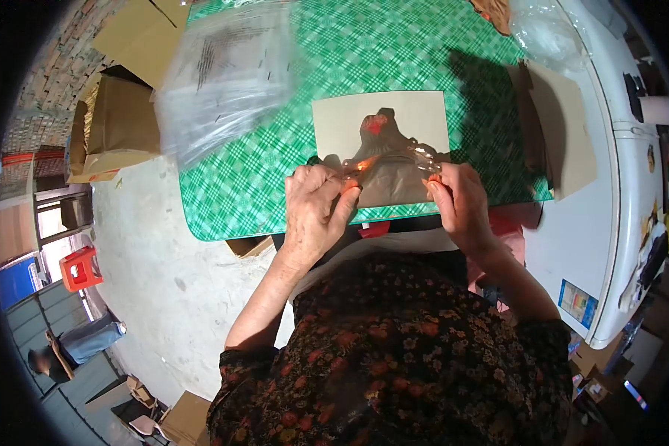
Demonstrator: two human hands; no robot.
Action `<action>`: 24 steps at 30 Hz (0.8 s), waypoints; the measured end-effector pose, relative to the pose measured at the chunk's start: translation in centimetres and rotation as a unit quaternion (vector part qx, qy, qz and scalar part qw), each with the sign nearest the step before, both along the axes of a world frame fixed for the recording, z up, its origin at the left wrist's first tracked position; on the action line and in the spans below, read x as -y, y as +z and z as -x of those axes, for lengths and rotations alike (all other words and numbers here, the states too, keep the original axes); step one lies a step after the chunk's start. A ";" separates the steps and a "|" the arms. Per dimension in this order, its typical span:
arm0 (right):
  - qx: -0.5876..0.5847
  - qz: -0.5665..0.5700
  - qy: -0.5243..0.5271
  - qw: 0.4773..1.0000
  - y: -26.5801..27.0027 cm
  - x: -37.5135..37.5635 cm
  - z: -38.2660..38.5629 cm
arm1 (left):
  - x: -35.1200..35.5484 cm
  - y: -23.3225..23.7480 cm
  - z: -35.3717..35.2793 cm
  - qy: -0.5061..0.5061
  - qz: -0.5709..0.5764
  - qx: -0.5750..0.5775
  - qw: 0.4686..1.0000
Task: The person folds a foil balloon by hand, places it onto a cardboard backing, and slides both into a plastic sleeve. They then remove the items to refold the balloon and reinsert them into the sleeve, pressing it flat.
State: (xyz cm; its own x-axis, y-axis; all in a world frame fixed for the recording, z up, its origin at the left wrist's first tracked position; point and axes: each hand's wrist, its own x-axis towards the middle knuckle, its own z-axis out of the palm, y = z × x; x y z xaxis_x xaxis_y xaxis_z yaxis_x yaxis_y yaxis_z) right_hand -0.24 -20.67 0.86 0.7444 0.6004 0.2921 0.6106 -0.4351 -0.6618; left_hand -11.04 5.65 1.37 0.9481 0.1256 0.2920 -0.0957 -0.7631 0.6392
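- Green checked counter (238, 201): a pale sheet (334, 111) is laid near its front edge.
- Clear, shiny plastic piece (424, 155): held over the sheet, between both hands.
- Left hand (310, 208): one end is pinched in closed fingers.
- Right hand (462, 204): the other end is pinched likewise.
- Clear plastic bags (227, 82): piled beyond the left hand, beside the sheet.

One red plastic stool (80, 268) is on the grey concrete floor (160, 297). On the white metal refrigerator (598, 245), there is one blue rectangular sticker (578, 303).
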 end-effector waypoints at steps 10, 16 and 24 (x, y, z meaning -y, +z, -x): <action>0.074 0.067 -0.054 0.993 -0.1 -1.8 0.0 | 1.3 0.0 -1.3 0.042 -0.117 0.006 0.992; 0.059 0.058 -0.057 0.995 0.7 -2.3 0.2 | 1.6 0.9 -0.9 0.071 -0.034 0.066 0.995; 0.055 0.034 -0.064 0.996 1.0 -2.4 0.3 | 5.2 -1.2 -0.4 -0.115 -0.184 -0.031 0.976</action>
State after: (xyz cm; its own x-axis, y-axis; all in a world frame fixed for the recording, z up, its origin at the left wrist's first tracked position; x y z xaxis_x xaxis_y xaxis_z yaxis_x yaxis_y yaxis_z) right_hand -0.51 -18.23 1.90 0.7815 0.5243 0.3380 0.6148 -0.5551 -0.5603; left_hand -10.64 0.41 0.14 0.9561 -0.1953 0.2183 -0.2615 -0.9049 0.3358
